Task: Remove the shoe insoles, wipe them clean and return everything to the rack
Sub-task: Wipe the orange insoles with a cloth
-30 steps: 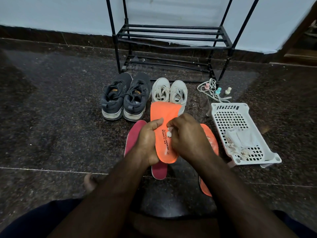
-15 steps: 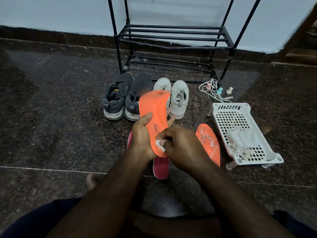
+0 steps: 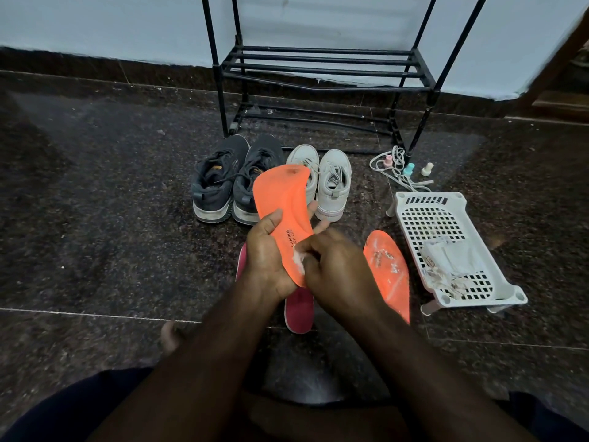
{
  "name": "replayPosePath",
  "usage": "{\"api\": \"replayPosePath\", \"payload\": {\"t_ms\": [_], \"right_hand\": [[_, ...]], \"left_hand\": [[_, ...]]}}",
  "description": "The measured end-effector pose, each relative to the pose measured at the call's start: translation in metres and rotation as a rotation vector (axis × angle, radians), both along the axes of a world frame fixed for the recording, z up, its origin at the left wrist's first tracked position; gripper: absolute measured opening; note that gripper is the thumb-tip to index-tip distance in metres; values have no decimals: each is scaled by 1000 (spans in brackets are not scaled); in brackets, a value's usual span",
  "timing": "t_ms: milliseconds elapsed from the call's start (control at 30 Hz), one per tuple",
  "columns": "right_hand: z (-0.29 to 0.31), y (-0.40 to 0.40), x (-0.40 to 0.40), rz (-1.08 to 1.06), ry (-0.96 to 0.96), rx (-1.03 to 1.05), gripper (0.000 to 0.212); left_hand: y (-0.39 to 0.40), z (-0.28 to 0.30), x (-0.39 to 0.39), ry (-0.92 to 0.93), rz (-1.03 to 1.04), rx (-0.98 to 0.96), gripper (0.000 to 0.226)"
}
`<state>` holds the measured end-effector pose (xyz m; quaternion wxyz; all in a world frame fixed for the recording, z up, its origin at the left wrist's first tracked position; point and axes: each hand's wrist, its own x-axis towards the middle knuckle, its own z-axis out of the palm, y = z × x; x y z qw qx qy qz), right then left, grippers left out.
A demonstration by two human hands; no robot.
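My left hand grips an orange insole by its heel end, toe pointing away and bent. My right hand pinches a small white wipe against the insole's heel. A second orange insole with white flecks lies on the floor to the right. A pink insole lies under my hands, mostly hidden. Behind them stand a pair of dark grey sneakers and a pair of white sneakers, in front of the black shoe rack.
A white perforated plastic basket holding crumpled white wipes stands at the right. White laces and three small bottles lie beside the rack's right leg. A bare foot shows at lower left on the dark stone floor.
The insole in my left hand has swung its toe up and to the left and bent. My right hand with the wipe slid down toward the heel, uncovering the second orange insole.
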<state>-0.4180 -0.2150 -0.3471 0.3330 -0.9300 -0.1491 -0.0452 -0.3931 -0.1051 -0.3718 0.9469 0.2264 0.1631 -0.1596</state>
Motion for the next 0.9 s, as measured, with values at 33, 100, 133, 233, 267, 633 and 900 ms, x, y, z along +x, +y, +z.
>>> {"api": "replayPosePath", "payload": {"t_ms": [33,100,133,233,267,633,900], "right_hand": [[-2,0,3,-23,-47,-22,19],[-5,1,6,-43,-56,-65,21],[-5,2,4,-26,-30,-89,22],[-3,0,-3,46,70,-109,21],[-3,0,-5,62,114,-90,20],[-10,6,2,28,-84,-109,25],[-2,-9,-4,73,267,120,18]], "left_hand": [[-1,0,-1,1,-17,8,57],[-2,1,-3,3,-35,22,60],[-2,2,-3,5,-34,20,60],[1,-3,2,13,27,26,57],[3,-5,4,11,61,14,57],[-1,-9,4,41,33,-1,55],[7,-13,11,42,108,37,59]]}}
